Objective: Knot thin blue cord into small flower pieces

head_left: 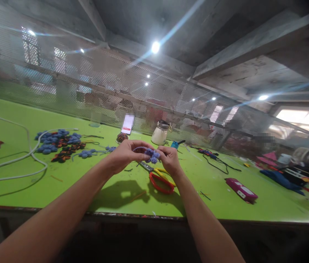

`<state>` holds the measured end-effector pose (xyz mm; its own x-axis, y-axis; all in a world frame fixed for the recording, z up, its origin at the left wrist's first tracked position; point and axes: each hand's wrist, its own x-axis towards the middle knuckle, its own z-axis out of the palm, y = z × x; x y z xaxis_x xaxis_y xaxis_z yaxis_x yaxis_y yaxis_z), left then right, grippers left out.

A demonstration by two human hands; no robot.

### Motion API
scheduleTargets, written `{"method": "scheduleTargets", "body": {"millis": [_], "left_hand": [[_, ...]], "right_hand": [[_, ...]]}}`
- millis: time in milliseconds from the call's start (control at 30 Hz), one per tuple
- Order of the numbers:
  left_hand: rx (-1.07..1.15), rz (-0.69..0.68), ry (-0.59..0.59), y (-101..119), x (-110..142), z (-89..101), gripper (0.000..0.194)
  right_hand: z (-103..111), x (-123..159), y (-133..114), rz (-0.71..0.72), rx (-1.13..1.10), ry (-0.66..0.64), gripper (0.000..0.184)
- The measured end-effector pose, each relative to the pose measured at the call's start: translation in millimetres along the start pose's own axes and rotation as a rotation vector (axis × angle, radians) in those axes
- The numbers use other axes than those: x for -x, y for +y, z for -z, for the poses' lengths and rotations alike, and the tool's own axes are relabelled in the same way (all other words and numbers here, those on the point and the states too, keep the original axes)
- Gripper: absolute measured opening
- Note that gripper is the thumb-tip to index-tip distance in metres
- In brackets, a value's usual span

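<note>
Between my two hands, above the green table, is a small blue-purple crocheted yarn flower [153, 156]. My left hand [128, 153] pinches its left side, and a loop of the same yarn curves over those fingers. At its right edge, the fingers of my right hand [168, 157] are closed on the flower; whether they also hold a tool is hidden. Below the hands lie scissors [162, 182] with red and yellow handles, their blades pointing up and left. To the left rests a pile of blue flowers [58, 138] with dark orange-black flowers [66, 150] among them.
A white cable [37, 166] loops over the green table [110, 197] at left. Toward the back stand a phone [127, 124], a yarn ball [122, 137] and a pale jar [160, 133]. A purple box [241, 190] lies at right, near dark cords [220, 162]. A mesh partition [110, 87] runs behind.
</note>
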<state>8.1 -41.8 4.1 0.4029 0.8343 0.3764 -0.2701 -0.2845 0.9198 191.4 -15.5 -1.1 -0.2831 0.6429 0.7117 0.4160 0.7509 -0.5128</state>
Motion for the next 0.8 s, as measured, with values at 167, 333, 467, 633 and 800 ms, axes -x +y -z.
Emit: {"method": "scheduleTargets", "body": {"millis": [167, 333, 467, 633, 800], "left_hand": [[0.009, 0.0, -0.009, 3.5, 0.8, -2.2, 0.027], [0.013, 0.007, 0.0, 3.9, 0.7, -2.4, 0.026], [0.018, -0.008, -0.014, 2.9, 1.0, -1.4, 0.026], [0.001, 0.002, -0.017, 5.4, 1.8, -2.7, 0.024], [-0.01, 0.0, -0.022, 2.5, 0.3, -1.1, 0.025]], "right_hand": [[0.2, 0.3, 0.2, 0.009, 0.0, -0.036, 0.032], [0.8, 0.3, 2.6, 0.015, 0.022, -0.036, 0.035], [1.2, 0.6, 3.3, 0.025, 0.011, -0.051, 0.034], [0.7, 1.1, 0.2, 0.012, 0.003, -0.053, 0.033], [-0.5, 1.2, 0.1, 0.032, 0.029, -0.052, 0.034]]}}
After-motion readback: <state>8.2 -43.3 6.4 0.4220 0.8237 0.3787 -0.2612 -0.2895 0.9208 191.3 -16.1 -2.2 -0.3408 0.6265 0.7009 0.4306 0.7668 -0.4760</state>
